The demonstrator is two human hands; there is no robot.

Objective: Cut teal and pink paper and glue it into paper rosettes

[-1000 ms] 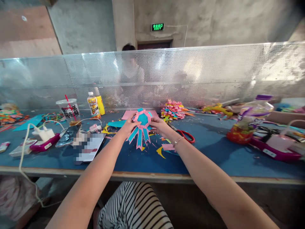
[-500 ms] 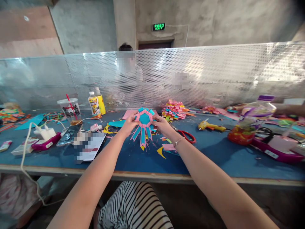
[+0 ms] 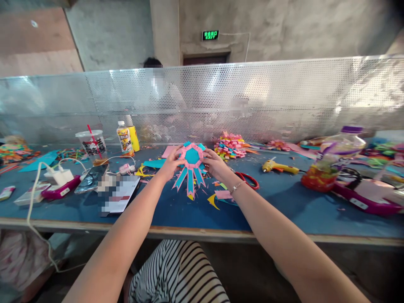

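Note:
Between my two hands is a paper rosette, with a blue centre, a folded pink ring and several pink-and-blue ribbon tails hanging towards me. My left hand grips its left rim, while my right hand grips the right rim. Some fingertips are hidden behind the paper. Just right of my right wrist lie red-handled scissors, partly covered by the arm. Yellow paper scraps and a pink piece of paper are on the blue table below my right hand.
A pile of paper pieces sits beyond my right hand. Rightwards are a yellow glue gun and a large drink bottle. On the left stand a cup with a straw and a small bottle. A perforated metal screen closes the back.
The rosette has turned slightly in my hands, its tails swinging a little to the right. Behind the screen, a person has shifted left. An arm at the far right has gone from view.

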